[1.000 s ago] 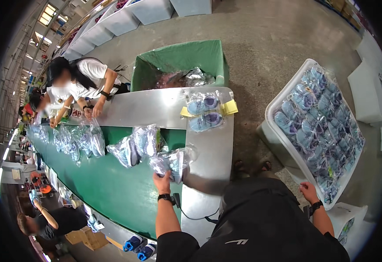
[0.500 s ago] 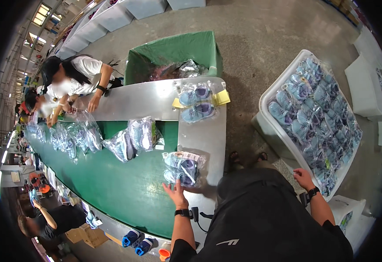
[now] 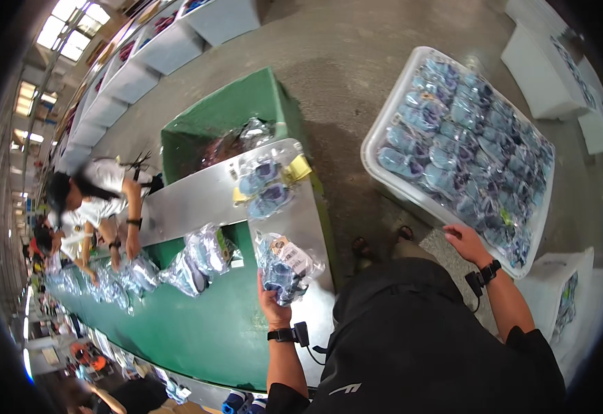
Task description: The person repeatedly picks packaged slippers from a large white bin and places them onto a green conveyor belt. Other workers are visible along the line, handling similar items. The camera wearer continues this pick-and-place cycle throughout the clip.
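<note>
My left hand [image 3: 274, 308] grips the near side of a clear bag holding a pair of light blue and purple shoes [image 3: 279, 281], at the corner of the metal counter. A white printed label on this bag faces up. Farther along the counter, another bagged pair of shoes [image 3: 263, 190] lies with yellow paper beside it. My right hand [image 3: 466, 245] holds nothing, its fingers loosely bent and apart, near the rim of a white bin [image 3: 369, 148]. Rows of bagged light blue shoes [image 3: 453, 148] fill that bin.
A green conveyor belt [image 3: 198, 338] runs left with bagged shoes [image 3: 201, 259] along it. Co-workers [image 3: 101, 190] handle bags at its far side. Beyond the metal counter [image 3: 177, 214] stands a green bin [image 3: 284, 110] with plastic inside. White bins [image 3: 550, 76] stand at the right.
My left hand has closed on the bagged shoes, and the bag is turned so its label shows. The view has shifted; my right hand stays empty near the white bin.
</note>
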{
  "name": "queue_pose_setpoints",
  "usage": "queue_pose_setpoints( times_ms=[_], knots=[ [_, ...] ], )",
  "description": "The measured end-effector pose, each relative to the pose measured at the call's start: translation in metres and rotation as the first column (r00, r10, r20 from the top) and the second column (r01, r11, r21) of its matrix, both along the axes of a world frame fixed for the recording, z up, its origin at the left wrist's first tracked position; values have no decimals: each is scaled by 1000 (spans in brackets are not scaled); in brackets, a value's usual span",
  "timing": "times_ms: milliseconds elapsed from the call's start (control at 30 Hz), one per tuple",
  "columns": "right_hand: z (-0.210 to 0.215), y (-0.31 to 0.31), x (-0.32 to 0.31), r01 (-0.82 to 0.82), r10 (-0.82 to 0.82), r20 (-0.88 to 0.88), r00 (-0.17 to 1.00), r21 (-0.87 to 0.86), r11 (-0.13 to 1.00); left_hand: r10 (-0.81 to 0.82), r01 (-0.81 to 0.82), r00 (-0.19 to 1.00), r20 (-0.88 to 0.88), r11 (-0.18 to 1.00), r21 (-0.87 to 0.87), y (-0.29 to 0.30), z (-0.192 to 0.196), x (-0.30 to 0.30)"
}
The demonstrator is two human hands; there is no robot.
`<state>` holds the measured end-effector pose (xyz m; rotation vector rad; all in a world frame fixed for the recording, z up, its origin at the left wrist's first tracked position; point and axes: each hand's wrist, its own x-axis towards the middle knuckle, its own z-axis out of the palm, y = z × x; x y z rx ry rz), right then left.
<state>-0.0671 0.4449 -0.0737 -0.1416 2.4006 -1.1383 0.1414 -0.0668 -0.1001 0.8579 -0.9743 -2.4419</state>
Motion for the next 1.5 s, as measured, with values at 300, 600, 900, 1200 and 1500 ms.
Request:
queue_pose_setpoints(
  times_ms=[300,600,900,1200,1500],
  knots=[
    [73,-26,-36,13,-22,-52,998,-170,985,-495,498,860,-120,867,-7,77,87,-133],
    [90,7,-65,227,103,417,903,-668,709,-894,778,446,-28,404,-481,244,151,-229],
    [44,230,-37,663,-157,645,748,-709,242,-835,718,421,355,68,-693,423,136,-262],
    [-27,416,19,677,-670,666,327,-660,-326,-604,899,347,717,-4,-439,424,74,-220],
    [-122,411,9,911,-728,587,355,-393,128,-506,870,341,792,-150,-470,389,47,-173]
  ],
)
